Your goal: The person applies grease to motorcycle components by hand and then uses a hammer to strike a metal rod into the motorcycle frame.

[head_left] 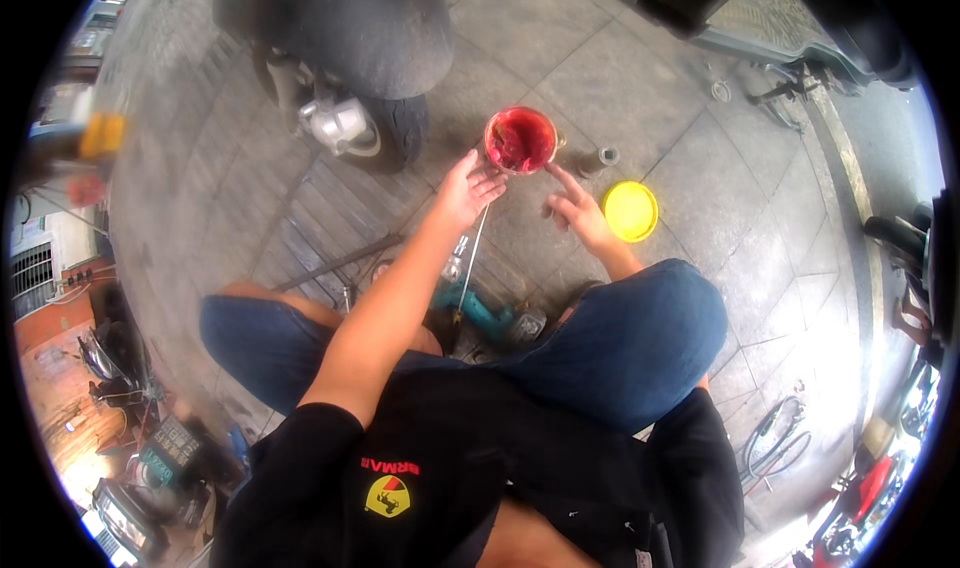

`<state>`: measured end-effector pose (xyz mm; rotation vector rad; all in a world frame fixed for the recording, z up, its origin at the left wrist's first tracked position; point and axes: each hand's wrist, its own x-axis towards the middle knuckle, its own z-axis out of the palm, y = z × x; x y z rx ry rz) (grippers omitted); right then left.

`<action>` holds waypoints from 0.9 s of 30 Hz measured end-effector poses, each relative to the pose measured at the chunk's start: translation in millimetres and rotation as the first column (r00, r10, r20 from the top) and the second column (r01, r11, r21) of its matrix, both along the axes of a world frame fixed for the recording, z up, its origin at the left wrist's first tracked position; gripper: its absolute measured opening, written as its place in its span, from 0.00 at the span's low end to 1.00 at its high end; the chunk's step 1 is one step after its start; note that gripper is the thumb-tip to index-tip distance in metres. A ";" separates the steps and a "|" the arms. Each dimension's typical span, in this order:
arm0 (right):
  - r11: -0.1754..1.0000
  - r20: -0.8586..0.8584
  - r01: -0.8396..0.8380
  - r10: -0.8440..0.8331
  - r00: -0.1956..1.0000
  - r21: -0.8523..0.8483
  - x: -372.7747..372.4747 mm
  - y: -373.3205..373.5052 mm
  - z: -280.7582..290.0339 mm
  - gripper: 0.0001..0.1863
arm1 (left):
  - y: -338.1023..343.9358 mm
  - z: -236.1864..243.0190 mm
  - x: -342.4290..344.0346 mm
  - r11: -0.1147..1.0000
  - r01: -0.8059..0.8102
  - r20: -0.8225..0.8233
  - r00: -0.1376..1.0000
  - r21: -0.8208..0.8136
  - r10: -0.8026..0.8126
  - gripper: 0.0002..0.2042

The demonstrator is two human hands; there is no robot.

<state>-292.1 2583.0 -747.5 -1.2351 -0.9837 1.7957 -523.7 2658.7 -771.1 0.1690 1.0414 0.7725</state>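
A round tub of red grease (521, 140) is in front of me, its mouth facing up and its inner wall smeared red. My left hand (470, 190) is at the tub's lower left side, palm toward it and fingers stretched out. Whether those fingertips bear any of its weight, I cannot tell. From the right, my right hand (580, 208) points its index finger at the tub's near right edge, touching or almost touching it; the other fingers are loosely curled. A yellow round lid (631, 211) lies on the floor beside my right hand.
A metal socket (608, 156) stands right of the tub. Between my legs lie a teal power tool (485, 316) and a thin metal rod (473, 258). A long dark bar (345, 260) is left of them. A vehicle wheel (405, 128) stands ahead left. Coiled hose (775, 438) lies at right.
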 end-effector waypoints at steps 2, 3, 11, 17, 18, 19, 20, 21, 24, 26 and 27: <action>0.986 0.297 0.010 -0.060 0.953 0.165 19.9 -15.1 -22.9 0.33 | 3.2 -0.5 17.3 0.999 0.048 0.030 0.998 0.022 -0.049 0.31; 0.963 0.432 0.006 -0.127 0.893 0.269 25.2 -15.8 -33.4 0.33 | 3.5 -5.4 24.2 0.996 0.079 0.059 0.995 0.032 -0.081 0.31; 0.519 0.787 -0.612 -0.526 0.321 0.596 -19.2 -16.2 -40.8 0.38 | -25.5 -4.6 -31.6 0.988 -0.117 0.113 0.985 -0.100 0.128 0.33; 0.604 0.869 -0.639 -0.434 0.238 0.477 1.6 -9.4 -7.9 0.42 | -11.2 -2.4 -7.3 0.998 -0.044 0.073 0.996 -0.035 0.047 0.31; 0.598 0.856 -0.630 -0.458 0.240 0.496 -0.8 -4.2 -6.2 0.41 | -14.7 -3.5 -5.0 0.999 -0.045 0.057 0.997 -0.023 0.046 0.31; 0.589 0.843 -0.623 -0.482 0.239 0.514 -1.5 0.6 -5.5 0.41 | -17.1 -5.7 -1.1 0.999 -0.046 0.044 0.998 -0.010 0.046 0.32; 0.608 0.859 -0.629 -0.466 0.211 0.484 -3.4 1.6 -10.4 0.41 | -17.5 -9.2 -2.5 0.999 -0.045 0.059 0.997 0.011 0.044 0.33; 0.626 0.875 -0.636 -0.450 0.179 0.452 -2.5 1.7 -15.6 0.40 | -17.0 -11.4 -2.2 0.999 -0.052 0.056 0.997 -0.012 0.052 0.32; 0.658 0.890 -0.638 -0.446 0.098 0.400 -4.5 -4.3 -28.1 0.40 | -13.6 -11.4 -3.2 0.996 -0.065 0.049 0.996 -0.065 0.069 0.30; 0.658 0.887 -0.636 -0.452 0.094 0.403 -4.1 -12.9 -29.7 0.40 | -15.7 -6.9 -4.4 1.000 -0.029 0.082 0.996 -0.004 0.030 0.29; 0.665 0.898 -0.642 -0.431 0.090 0.383 -2.8 -16.6 -28.4 0.40 | -17.5 -6.5 -4.9 1.000 -0.011 0.097 0.995 0.024 0.009 0.29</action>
